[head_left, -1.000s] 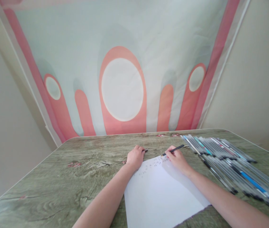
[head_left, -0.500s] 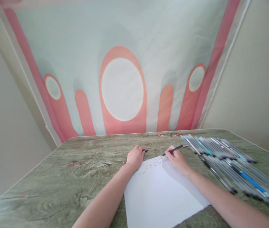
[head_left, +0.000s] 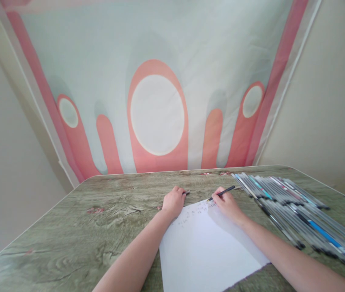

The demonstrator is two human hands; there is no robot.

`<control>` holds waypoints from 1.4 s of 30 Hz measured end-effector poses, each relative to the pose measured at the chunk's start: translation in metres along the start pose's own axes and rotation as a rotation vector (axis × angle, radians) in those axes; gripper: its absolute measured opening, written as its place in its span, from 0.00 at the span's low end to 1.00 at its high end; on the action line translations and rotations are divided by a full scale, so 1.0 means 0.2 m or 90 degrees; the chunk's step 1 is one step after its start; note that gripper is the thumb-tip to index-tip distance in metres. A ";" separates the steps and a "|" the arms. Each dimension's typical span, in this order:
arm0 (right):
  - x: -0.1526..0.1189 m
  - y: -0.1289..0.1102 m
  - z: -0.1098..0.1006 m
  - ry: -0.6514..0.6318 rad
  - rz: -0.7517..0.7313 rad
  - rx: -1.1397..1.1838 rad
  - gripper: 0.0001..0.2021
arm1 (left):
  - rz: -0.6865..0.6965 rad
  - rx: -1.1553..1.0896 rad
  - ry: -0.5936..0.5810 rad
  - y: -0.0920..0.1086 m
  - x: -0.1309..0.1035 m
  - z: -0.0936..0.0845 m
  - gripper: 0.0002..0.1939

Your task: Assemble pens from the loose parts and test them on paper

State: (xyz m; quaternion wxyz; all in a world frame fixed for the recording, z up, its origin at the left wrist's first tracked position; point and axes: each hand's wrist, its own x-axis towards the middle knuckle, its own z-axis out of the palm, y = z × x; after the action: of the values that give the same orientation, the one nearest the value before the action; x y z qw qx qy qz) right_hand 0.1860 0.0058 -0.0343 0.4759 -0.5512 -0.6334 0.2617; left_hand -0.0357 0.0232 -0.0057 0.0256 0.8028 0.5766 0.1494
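A white sheet of paper (head_left: pixel 208 251) lies on the table, with small dark writing along its top part. My right hand (head_left: pixel 225 202) is closed on a black pen (head_left: pixel 228 189), whose tip meets the paper near its top edge. Beside the sheet's upper left corner rests my left hand (head_left: pixel 174 200), its fingers curled around a small dark object (head_left: pixel 187 192) that sticks out to the right. What that object is cannot be made out.
Many pens in clear bags or rows (head_left: pixel 281 190) lie at the right, one of them blue (head_left: pixel 327 234). The wood-patterned table (head_left: pixel 69 231) ends at a wall hanging (head_left: pixel 154 162) in pink and pale green.
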 end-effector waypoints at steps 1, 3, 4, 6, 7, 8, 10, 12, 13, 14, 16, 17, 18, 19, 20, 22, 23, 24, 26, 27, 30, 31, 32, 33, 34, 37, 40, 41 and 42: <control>0.00 0.00 0.00 -0.001 0.000 0.001 0.05 | 0.002 0.001 0.001 0.00 0.00 0.00 0.17; 0.00 -0.01 0.00 -0.002 -0.001 0.002 0.05 | 0.004 0.001 0.003 -0.01 0.00 0.01 0.17; -0.01 -0.02 0.00 -0.004 -0.002 0.004 0.05 | 0.004 0.001 0.003 -0.01 0.00 0.01 0.17; -0.01 -0.02 0.00 -0.004 -0.002 0.006 0.05 | 0.004 -0.001 0.002 -0.01 0.00 0.01 0.16; 0.00 -0.02 0.00 0.001 0.001 0.007 0.05 | 0.005 -0.002 0.001 -0.01 0.00 0.01 0.16; 0.00 -0.02 0.00 0.010 0.004 0.007 0.05 | 0.004 -0.004 -0.001 -0.01 0.00 0.01 0.16; 0.00 -0.02 0.00 0.033 0.011 0.005 0.05 | 0.004 -0.010 -0.003 -0.01 0.00 0.00 0.16; 0.00 -0.01 0.00 0.045 0.031 0.025 0.06 | 0.005 -0.022 0.000 0.00 0.00 -0.01 0.15; 0.00 -0.01 0.00 0.043 0.046 0.050 0.06 | 0.008 -0.032 0.005 0.00 0.00 -0.02 0.15; 0.00 -0.02 -0.01 0.037 0.063 0.084 0.06 | 0.013 -0.042 0.012 0.00 0.00 -0.02 0.14; 0.00 -0.03 -0.01 0.017 0.086 0.167 0.07 | 0.033 -0.068 0.030 0.01 -0.01 -0.03 0.13; 0.00 -0.04 -0.02 0.003 0.085 0.204 0.07 | 0.046 -0.081 0.039 0.02 -0.01 -0.03 0.12; 0.00 -0.05 -0.02 -0.012 0.079 0.236 0.08 | 0.061 -0.093 0.045 0.02 -0.01 -0.04 0.12; -0.01 -0.06 -0.03 -0.029 0.071 0.261 0.08 | 0.075 -0.105 0.048 0.03 -0.02 -0.04 0.12; -0.01 -0.07 -0.04 -0.046 0.064 0.282 0.09 | 0.089 -0.115 0.051 0.03 -0.02 -0.04 0.11; -0.01 -0.08 -0.04 -0.077 0.064 0.321 0.10 | 0.109 -0.130 0.055 0.05 -0.03 -0.04 0.11; -0.01 -0.08 -0.05 -0.089 0.071 0.343 0.10 | 0.117 -0.135 0.057 0.06 -0.03 -0.04 0.11; -0.01 -0.08 -0.05 -0.096 0.081 0.367 0.11 | 0.122 -0.138 0.060 0.06 -0.03 -0.05 0.11; 0.00 -0.07 -0.05 -0.105 0.101 0.412 0.12 | 0.130 -0.142 0.059 0.08 -0.04 -0.05 0.11; 0.00 -0.07 -0.05 -0.107 0.107 0.429 0.12 | 0.135 -0.143 0.056 0.08 -0.04 -0.05 0.11; 0.00 -0.06 -0.05 -0.104 0.113 0.442 0.13 | 0.144 -0.141 0.052 0.09 -0.04 -0.06 0.11; 0.00 -0.06 -0.05 -0.103 0.114 0.438 0.13 | 0.144 -0.140 0.053 0.09 -0.05 -0.06 0.11; 0.00 -0.06 -0.05 -0.101 0.115 0.433 0.13 | 0.142 -0.141 0.053 0.10 -0.05 -0.06 0.11; 0.00 -0.06 -0.05 -0.101 0.116 0.429 0.14 | 0.141 -0.142 0.053 0.10 -0.05 -0.07 0.11; 0.00 -0.06 -0.05 -0.103 0.116 0.430 0.14 | 0.141 -0.143 0.052 0.10 -0.05 -0.07 0.11; 0.00 -0.07 -0.05 -0.110 0.113 0.437 0.14 | 0.154 -0.148 0.055 0.11 -0.05 -0.06 0.11; 0.00 -0.07 -0.05 -0.113 0.109 0.429 0.13 | 0.170 -0.150 0.057 0.12 -0.06 -0.06 0.12; -0.01 -0.08 -0.05 -0.116 0.105 0.423 0.13 | 0.174 -0.151 0.057 0.12 -0.06 -0.06 0.12; -0.01 -0.08 -0.05 -0.119 0.100 0.417 0.13 | 0.177 -0.151 0.057 0.13 -0.06 -0.05 0.12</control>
State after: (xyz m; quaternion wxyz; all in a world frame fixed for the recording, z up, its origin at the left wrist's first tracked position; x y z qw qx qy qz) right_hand 0.1869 -0.0018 -0.0174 0.5456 -0.3902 -0.5122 0.5364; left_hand -0.0186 0.0021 0.0075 0.0739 0.8586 0.4392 0.2539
